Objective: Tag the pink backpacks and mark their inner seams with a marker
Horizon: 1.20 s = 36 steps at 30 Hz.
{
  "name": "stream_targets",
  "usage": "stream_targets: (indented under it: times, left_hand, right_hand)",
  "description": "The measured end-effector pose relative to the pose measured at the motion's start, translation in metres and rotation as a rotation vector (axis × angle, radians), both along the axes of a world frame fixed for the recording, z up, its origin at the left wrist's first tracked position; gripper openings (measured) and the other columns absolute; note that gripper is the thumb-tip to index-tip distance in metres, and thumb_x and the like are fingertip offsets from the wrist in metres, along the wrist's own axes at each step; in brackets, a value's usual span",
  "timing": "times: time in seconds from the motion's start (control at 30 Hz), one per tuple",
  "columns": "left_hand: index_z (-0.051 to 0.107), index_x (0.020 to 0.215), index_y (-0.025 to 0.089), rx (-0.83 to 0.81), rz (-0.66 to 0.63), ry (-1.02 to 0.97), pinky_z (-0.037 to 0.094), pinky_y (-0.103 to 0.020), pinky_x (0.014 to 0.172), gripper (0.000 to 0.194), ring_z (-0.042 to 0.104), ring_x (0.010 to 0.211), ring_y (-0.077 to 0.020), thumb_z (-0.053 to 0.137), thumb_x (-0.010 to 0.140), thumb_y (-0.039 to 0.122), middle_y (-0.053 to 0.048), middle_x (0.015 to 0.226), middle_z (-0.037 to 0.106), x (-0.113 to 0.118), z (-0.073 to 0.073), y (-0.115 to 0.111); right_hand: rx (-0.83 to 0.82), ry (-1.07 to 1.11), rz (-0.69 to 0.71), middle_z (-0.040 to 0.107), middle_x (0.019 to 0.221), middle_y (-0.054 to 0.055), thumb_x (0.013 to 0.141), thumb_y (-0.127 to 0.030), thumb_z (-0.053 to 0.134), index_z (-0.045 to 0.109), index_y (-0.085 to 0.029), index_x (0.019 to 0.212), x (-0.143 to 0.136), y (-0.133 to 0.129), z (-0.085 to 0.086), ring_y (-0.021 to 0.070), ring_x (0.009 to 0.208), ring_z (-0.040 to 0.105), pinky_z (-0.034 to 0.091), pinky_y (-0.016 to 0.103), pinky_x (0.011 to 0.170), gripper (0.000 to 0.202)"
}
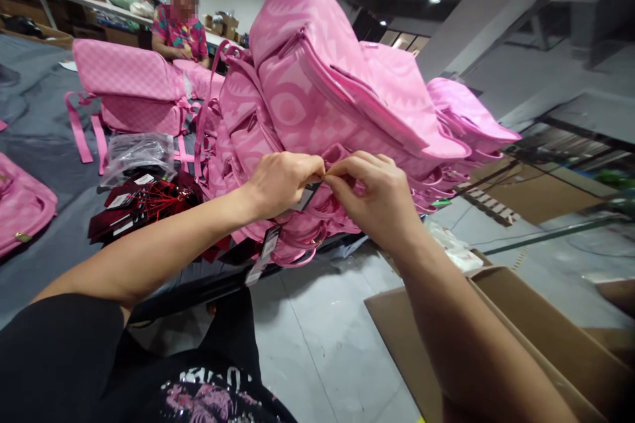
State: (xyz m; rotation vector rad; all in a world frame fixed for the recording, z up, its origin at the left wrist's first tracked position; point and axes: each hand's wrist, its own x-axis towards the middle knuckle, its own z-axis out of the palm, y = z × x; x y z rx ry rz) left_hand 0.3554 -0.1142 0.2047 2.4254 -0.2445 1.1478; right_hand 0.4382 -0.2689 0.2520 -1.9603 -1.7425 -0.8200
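Left hand (280, 185) and right hand (374, 195) met, fingertips pinched narrowly, whatever they gripped too small to tell. Leftward, dark-red card tags with red strings (112, 219) lay on the grey cloth-covered tabletop (64, 106); a dark rectangular tag (307, 197) showed beneath the left hand's fingers, before stacked pink patterned backpacks (297, 106); rightward was an open brown cardboard box (536, 324).

Bare left hand (282, 180) and bare right hand (374, 193) pinch fingertip-close before piled pink patterned backpacks (317, 89).
A dark-grey card tag (306, 197) shows beside the left hand; dark-red tags (116, 213) with red strings (166, 199) lie left.
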Motion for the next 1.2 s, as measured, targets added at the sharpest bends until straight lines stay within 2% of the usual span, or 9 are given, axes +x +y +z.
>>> stream_targets:
  times: [0.1,0.23,0.37,0.5,0.67,0.8,0.97,1.1,1.2]
  left_hand:
    - [0.064,0.085,0.017,-0.125,0.031,-0.007,0.042,-0.025,0.060,0.004,0.064,0.070,-0.0152,0.062,0.083,0.019,-0.002,0.078,0.071,0.000,0.003,-0.001]
    - [0.066,0.089,0.019,-0.149,-0.105,0.016,0.043,-0.025,0.060,0.011,0.063,0.067,-0.0133,0.056,0.086,0.016,0.000,0.073,0.069,-0.001,0.006,-0.002]
    - [0.063,0.078,0.018,-0.199,-0.028,-0.037,0.044,-0.027,0.058,0.005,0.062,0.064,-0.0154,0.063,0.083,0.021,0.000,0.068,0.066,-0.001,0.008,-0.003]
    - [0.065,0.086,0.019,-0.184,-0.146,0.012,0.047,-0.027,0.062,0.009,0.065,0.070,-0.0148,0.058,0.083,0.014,0.001,0.074,0.068,-0.002,0.008,-0.003]
    - [0.065,0.081,0.018,-0.246,-0.067,-0.018,0.047,-0.027,0.062,0.003,0.064,0.069,-0.0151,0.062,0.081,0.017,0.001,0.073,0.068,-0.004,0.007,-0.002]
    - [0.066,0.087,0.017,-0.207,-0.213,0.030,0.046,-0.025,0.063,0.011,0.064,0.070,-0.0129,0.056,0.083,0.015,0.001,0.076,0.069,-0.004,0.007,0.001]
    - [0.065,0.078,0.016,-0.249,-0.053,-0.021,0.039,-0.024,0.054,0.004,0.059,0.063,-0.0123,0.064,0.079,0.020,0.000,0.069,0.067,-0.004,0.007,0.002]
    - [0.067,0.086,0.018,-0.234,-0.155,0.028,0.041,-0.023,0.058,0.010,0.061,0.067,-0.0116,0.058,0.081,0.015,0.001,0.074,0.069,-0.006,0.006,0.002]
    - [0.065,0.078,0.017,-0.262,-0.066,0.001,0.039,-0.023,0.055,0.003,0.059,0.064,-0.0115,0.063,0.080,0.018,0.001,0.070,0.067,-0.006,0.005,0.001]
  right_hand:
    - [0.045,0.076,-0.011,0.065,0.073,0.000,0.083,-0.020,0.063,0.059,-0.021,0.074,-0.004,0.000,0.002,0.0163,0.067,0.059,0.043,0.033,0.069,0.010]
    - [0.097,0.225,-0.016,0.064,0.076,0.000,0.082,-0.022,0.064,0.057,-0.023,0.081,-0.009,0.001,0.005,0.0157,0.065,0.057,0.045,0.033,0.065,0.007]
    - [0.133,0.316,-0.002,0.063,0.076,0.000,0.081,-0.021,0.065,0.055,-0.025,0.081,-0.010,0.002,0.006,0.0175,0.070,0.059,0.048,0.033,0.065,0.010]
    - [0.144,0.372,0.030,0.063,0.078,0.000,0.081,-0.018,0.064,0.055,-0.025,0.081,-0.009,0.003,0.006,0.0188,0.073,0.061,0.049,0.034,0.066,0.012]
    - [0.157,0.400,0.041,0.063,0.078,0.000,0.081,-0.017,0.063,0.056,-0.025,0.080,-0.012,0.005,0.006,0.0188,0.075,0.062,0.050,0.035,0.068,0.011]
    - [0.159,0.414,0.072,0.063,0.077,0.000,0.082,-0.017,0.063,0.056,-0.023,0.081,-0.012,0.007,0.005,0.0162,0.072,0.061,0.050,0.033,0.067,0.009]
    - [0.185,0.405,0.056,0.063,0.076,-0.001,0.081,-0.017,0.063,0.055,-0.022,0.080,-0.013,0.010,0.003,0.0152,0.072,0.061,0.050,0.032,0.067,0.009]
    - [0.192,0.390,0.051,0.064,0.076,0.000,0.081,-0.016,0.062,0.056,-0.022,0.079,-0.016,0.011,0.004,0.0153,0.071,0.061,0.049,0.031,0.065,0.008]
    - [0.198,0.378,0.046,0.065,0.076,-0.001,0.081,-0.017,0.061,0.056,-0.021,0.078,-0.017,0.011,0.004,0.0156,0.072,0.061,0.049,0.031,0.066,0.007]
